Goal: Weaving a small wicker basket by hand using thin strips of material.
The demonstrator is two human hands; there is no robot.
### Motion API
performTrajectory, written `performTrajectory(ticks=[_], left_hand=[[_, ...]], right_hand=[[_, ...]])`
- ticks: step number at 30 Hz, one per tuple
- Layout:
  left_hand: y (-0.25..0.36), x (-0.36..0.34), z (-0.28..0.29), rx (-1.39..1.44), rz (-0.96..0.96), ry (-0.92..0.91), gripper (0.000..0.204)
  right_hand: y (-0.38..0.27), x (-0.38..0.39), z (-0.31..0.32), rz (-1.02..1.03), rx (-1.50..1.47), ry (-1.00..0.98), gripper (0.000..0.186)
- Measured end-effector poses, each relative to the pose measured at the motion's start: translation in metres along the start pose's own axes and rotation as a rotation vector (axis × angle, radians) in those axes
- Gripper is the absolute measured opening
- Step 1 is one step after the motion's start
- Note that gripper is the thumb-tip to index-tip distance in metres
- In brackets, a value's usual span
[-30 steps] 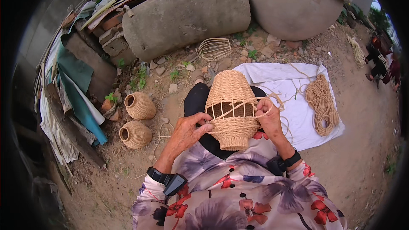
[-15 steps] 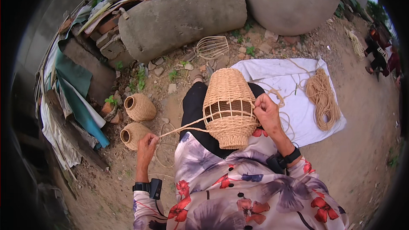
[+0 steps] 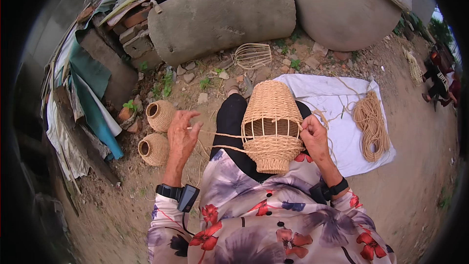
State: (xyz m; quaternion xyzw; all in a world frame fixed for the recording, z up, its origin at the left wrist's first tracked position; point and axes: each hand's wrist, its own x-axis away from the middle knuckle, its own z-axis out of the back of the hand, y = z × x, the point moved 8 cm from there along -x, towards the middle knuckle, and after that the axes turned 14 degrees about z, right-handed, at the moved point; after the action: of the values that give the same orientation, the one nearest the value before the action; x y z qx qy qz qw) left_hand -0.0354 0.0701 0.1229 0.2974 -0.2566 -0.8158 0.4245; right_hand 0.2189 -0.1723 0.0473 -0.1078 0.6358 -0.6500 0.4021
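Note:
A woven straw-coloured basket [image 3: 274,102] lies across my lap, its narrow neck towards me. Upright ribs show in an unwoven band around its middle. My right hand [image 3: 315,137] is closed in a pinch at the basket's right side, against the end of that band; whatever lies between the fingertips is hidden. Left of the basket, my left hand [image 3: 181,134] has its thumb and forefinger spread apart. A twisted cord [image 3: 222,134] runs from the band to the gap between them. Below it, a second strand leads left from the basket.
Two small woven pots [image 3: 154,149] lie beyond my left hand. A coil of cord [image 3: 371,124] rests on a white cloth [image 3: 337,154] at the right. Farther off are an open rib frame [image 3: 252,56], a concrete cylinder [image 3: 222,19] and stacked bricks [image 3: 137,44].
My left hand has moved up and right, nearer the basket, and its fingers have spread from a pinch on the cord. My right hand stays at the basket's side. The whole view has shifted slightly.

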Motion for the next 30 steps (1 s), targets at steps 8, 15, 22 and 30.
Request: performTrajectory(ticks=[8,15,22,30], left_hand=[[-0.019,0.061,-0.092,0.464,0.64,-0.537,0.049],[-0.015,0.066,-0.114,0.877,0.87,-0.554,0.018],[0.013,0.053,-0.115,0.569,0.442,-0.404,0.021],[0.026,0.048,-0.112,1.094,0.634,-0.538,0.038]], right_hand=[[0.002,0.002,-0.002,-0.032,-0.005,-0.043,0.012],[0.014,0.003,0.005,-0.015,-0.074,0.042,0.01],[0.015,0.006,0.01,-0.023,-0.094,0.053,0.012],[0.045,0.011,0.013,-0.064,-0.18,0.06,0.011]])
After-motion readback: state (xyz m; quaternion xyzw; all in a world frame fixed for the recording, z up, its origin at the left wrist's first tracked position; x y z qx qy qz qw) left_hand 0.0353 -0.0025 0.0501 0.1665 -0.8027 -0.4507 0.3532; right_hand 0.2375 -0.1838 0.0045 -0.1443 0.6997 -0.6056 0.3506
